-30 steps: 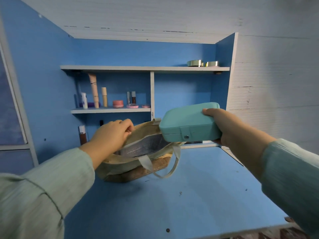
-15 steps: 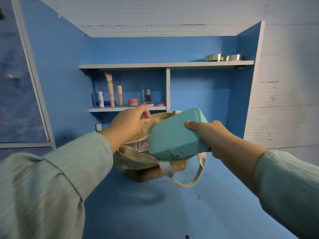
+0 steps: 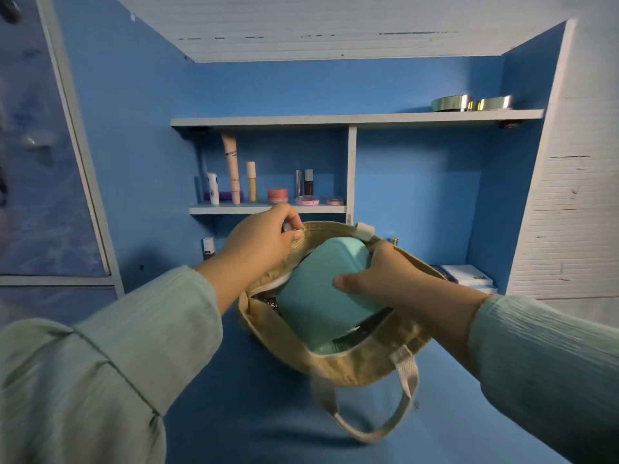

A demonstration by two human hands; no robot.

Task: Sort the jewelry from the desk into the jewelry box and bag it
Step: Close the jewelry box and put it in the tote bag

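A closed teal jewelry box (image 3: 321,293) sits tilted, partly down inside the open mouth of a tan fabric bag (image 3: 355,363) on the blue desk. My right hand (image 3: 385,283) grips the box by its right side, thumb on its top face. My left hand (image 3: 261,242) pinches the bag's far rim and holds the mouth open. The bag's pale front handle (image 3: 378,410) hangs toward me over the desk. The box's lower end is hidden in the bag.
A low shelf (image 3: 268,209) behind the bag carries several cosmetic tubes and small pots. Two gold tins (image 3: 469,103) stand on the upper shelf. A stack of flat boxes (image 3: 465,277) lies at the desk's back right. The blue desk top (image 3: 268,426) stretches toward me.
My right hand has brought the teal box from the air at the right down into the bag's mouth. My left hand kept hold of the bag's rim.
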